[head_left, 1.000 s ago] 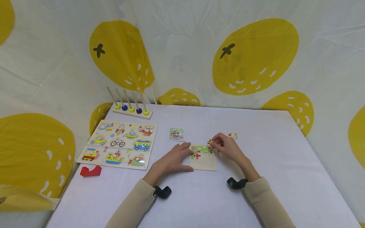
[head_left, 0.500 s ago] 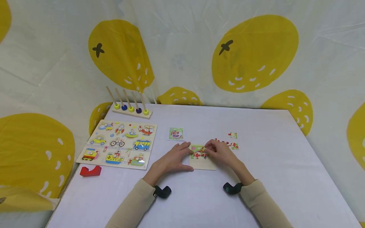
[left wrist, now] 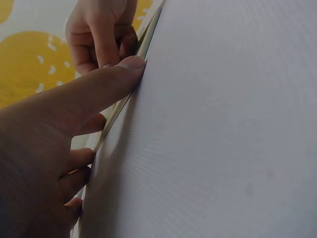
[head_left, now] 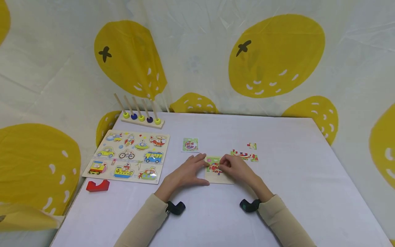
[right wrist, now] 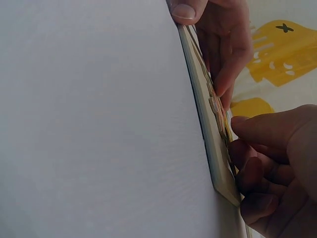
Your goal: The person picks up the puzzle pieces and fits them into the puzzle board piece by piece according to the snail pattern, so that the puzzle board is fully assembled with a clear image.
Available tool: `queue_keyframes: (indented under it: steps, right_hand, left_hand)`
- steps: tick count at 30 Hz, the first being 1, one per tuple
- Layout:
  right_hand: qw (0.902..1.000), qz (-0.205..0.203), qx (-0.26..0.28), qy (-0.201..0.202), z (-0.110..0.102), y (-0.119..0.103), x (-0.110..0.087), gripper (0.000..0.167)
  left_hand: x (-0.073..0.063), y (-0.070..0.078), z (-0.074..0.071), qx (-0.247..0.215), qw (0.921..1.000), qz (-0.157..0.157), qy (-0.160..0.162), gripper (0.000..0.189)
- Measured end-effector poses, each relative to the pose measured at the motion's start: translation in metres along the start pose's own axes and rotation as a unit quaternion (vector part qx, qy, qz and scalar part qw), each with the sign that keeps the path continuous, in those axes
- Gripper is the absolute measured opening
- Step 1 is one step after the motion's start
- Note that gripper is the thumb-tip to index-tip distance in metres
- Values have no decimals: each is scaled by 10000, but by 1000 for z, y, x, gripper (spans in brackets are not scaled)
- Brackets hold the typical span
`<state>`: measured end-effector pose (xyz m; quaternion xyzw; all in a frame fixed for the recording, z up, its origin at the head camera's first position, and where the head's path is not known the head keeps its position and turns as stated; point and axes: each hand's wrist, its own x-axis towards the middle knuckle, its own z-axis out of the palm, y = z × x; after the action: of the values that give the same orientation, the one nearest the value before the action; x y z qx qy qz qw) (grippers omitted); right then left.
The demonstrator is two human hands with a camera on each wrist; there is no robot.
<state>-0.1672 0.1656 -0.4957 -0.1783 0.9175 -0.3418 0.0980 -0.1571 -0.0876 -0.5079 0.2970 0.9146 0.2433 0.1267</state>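
A small square wooden puzzle tray (head_left: 216, 178) lies in the middle of the table in the head view. Green and red jigsaw pieces (head_left: 212, 167) cover its upper left part. My left hand (head_left: 187, 173) rests at the tray's left side, thumb at the near corner and fingers spread along the edge. With thumb and index finger, my right hand (head_left: 239, 168) pinches a small jigsaw piece (head_left: 219, 170) over the tray, mostly hidden by the fingertips. Low in the right wrist view, the pieces (right wrist: 216, 110) show edge-on above the tray.
Loose jigsaw pieces (head_left: 241, 155) lie behind my right hand, with another piece (head_left: 252, 146) farther back. A picture card (head_left: 190, 144) lies behind my left hand. At left are a vehicle peg puzzle board (head_left: 126, 157), a red arched block (head_left: 98, 186) and a pegged bead stand (head_left: 143, 122).
My right hand has brought the jigsaw piece leftward from the tray's right edge to the pieces inside. Loose pieces behind that hand have come into view. My left hand stays in place.
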Motion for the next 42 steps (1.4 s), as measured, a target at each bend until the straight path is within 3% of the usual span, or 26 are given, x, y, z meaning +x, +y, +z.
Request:
queue_keyframes:
  steps: [11,28,42]
  right_hand:
    - [9986,-444,53,-293,-4,-1,-2,30]
    - [9978,-620,-138,-212,-2,1,-2,29]
    - [9975,-672,-113,-173,-2,2,-3,28]
  left_hand:
    - [0,1,-1,-17,10000,-1,9,71]
    - [0,3,0,132,9998,119,69,71]
    - [1,18,4,1120,9924,493,145,69]
